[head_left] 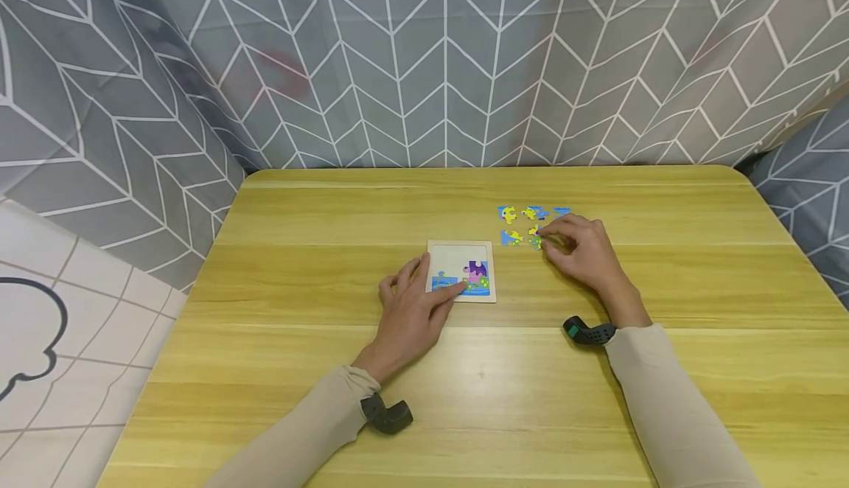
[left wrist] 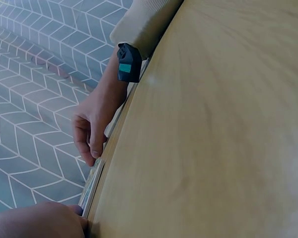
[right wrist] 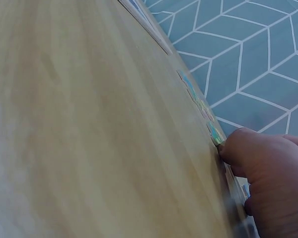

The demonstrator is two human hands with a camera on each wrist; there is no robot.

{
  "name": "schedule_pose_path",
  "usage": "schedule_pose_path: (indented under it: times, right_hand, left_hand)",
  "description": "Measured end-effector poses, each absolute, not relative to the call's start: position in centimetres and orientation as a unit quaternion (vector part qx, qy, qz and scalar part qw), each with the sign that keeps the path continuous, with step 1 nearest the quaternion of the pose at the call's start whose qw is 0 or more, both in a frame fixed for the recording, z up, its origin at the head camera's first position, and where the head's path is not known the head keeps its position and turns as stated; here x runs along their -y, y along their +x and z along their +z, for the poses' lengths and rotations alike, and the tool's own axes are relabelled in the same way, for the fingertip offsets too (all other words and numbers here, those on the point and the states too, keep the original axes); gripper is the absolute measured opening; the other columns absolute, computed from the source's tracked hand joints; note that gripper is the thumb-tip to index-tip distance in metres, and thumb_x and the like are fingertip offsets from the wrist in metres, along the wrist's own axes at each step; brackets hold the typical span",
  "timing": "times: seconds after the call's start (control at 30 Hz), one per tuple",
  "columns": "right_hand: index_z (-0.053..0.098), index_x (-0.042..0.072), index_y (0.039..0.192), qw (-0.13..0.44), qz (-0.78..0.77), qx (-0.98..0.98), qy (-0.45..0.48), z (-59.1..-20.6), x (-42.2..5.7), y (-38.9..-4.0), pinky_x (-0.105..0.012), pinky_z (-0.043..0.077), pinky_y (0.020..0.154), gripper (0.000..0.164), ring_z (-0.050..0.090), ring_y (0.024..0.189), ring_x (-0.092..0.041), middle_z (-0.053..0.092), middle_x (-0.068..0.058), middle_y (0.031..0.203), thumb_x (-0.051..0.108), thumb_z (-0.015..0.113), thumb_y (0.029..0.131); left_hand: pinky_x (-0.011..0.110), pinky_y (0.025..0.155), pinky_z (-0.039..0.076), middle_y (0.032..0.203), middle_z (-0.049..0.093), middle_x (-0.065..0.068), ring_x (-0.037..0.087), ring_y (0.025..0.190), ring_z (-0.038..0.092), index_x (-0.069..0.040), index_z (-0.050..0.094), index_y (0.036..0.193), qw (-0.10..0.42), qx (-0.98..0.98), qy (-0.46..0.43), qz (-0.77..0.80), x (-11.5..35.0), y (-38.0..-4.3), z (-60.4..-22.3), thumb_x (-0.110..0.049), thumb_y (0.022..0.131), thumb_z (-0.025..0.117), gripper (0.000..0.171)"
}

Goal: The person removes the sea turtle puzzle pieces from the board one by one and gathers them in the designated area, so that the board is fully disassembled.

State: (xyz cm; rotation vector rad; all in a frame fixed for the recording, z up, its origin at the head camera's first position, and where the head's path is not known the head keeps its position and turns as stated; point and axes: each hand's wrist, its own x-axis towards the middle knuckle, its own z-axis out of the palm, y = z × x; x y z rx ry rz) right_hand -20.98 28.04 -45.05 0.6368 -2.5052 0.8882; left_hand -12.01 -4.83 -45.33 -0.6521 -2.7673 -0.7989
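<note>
A square puzzle tray [head_left: 451, 254] with a pale wooden rim lies on the table, its lower part filled with blue, purple and pink pieces. My left hand [head_left: 411, 309] rests on the tray's left side, and its outstretched index finger touches the pieces inside. To the right of the tray, my right hand [head_left: 584, 256] pinches the edge of a yellow-and-green puzzle piece [head_left: 534, 240] between thumb and fingers. That puzzle piece [right wrist: 215, 134] looks low against the tabletop in the right wrist view. In the left wrist view the tray [left wrist: 92, 186] shows only edge-on.
Other loose puzzle pieces lie just beyond and beside the right hand: a yellow-and-blue one [head_left: 507, 214], a lower one [head_left: 511, 238] and a blue one [head_left: 561, 211]. A grey patterned curtain [head_left: 444, 68] hangs behind the wooden table [head_left: 318, 399].
</note>
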Motion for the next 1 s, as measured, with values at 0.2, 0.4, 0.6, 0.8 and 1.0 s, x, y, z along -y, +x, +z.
schedule_pose_path:
  times: [0.2, 0.4, 0.6, 0.8, 1.0]
  right_hand:
    - [0.080, 0.011, 0.097, 0.185, 0.317, 0.906, 0.211, -45.05, -28.04, -20.85, -0.029, 0.024, 0.072, 0.015, 0.044, 0.067, -0.012, 0.072, -0.006, 0.092, 0.004, 0.076, 0.084]
    - [0.080, 0.011, 0.098, 0.182, 0.322, 0.906, 0.207, -45.14, -28.04, -20.83, -0.030, 0.024, 0.073, 0.016, 0.044, 0.068, -0.012, 0.072, -0.005, 0.093, 0.004, 0.076, 0.085]
    - [0.080, 0.010, 0.098, 0.181, 0.323, 0.905, 0.209, -45.05, -28.04, -20.78, -0.031, 0.027, 0.072, 0.015, 0.043, 0.067, -0.011, 0.072, -0.006, 0.093, 0.005, 0.075, 0.085]
    - [0.080, 0.008, 0.096, 0.187, 0.323, 0.902, 0.218, -45.10, -28.11, -21.04, -0.022, 0.033, 0.061, 0.013, 0.043, 0.062, -0.008, 0.072, -0.007, 0.091, 0.004, 0.075, 0.085]
    - [0.080, 0.006, 0.097, 0.190, 0.323, 0.901, 0.218, -45.20, -28.18, -21.06, -0.021, 0.032, 0.062, 0.013, 0.043, 0.063, -0.010, 0.073, -0.007, 0.092, 0.002, 0.075, 0.086]
  left_hand:
    - [0.058, 0.104, 0.019, 0.160, 0.038, 0.027, 0.038, 0.147, 0.034, -0.035, 0.072, 0.127, 0.090, 0.933, -0.219, -0.270, 4.85, -12.02, -45.28, -0.027, 0.103, 0.060, 0.029]
    - [0.058, 0.103, 0.019, 0.159, 0.038, 0.027, 0.039, 0.147, 0.034, -0.035, 0.073, 0.127, 0.094, 0.933, -0.222, -0.268, 4.85, -11.91, -45.23, -0.027, 0.103, 0.060, 0.029]
    - [0.058, 0.103, 0.020, 0.159, 0.039, 0.027, 0.039, 0.147, 0.035, -0.035, 0.073, 0.127, 0.097, 0.932, -0.223, -0.269, 4.85, -11.94, -45.23, -0.027, 0.103, 0.060, 0.029]
    - [0.058, 0.103, 0.020, 0.159, 0.039, 0.027, 0.038, 0.146, 0.036, -0.035, 0.073, 0.126, 0.096, 0.932, -0.222, -0.270, 4.86, -11.99, -45.31, -0.027, 0.102, 0.061, 0.028]
    - [0.058, 0.102, 0.020, 0.158, 0.040, 0.028, 0.039, 0.145, 0.037, -0.035, 0.074, 0.126, 0.101, 0.931, -0.222, -0.271, 4.82, -12.04, -45.35, -0.027, 0.102, 0.062, 0.028]
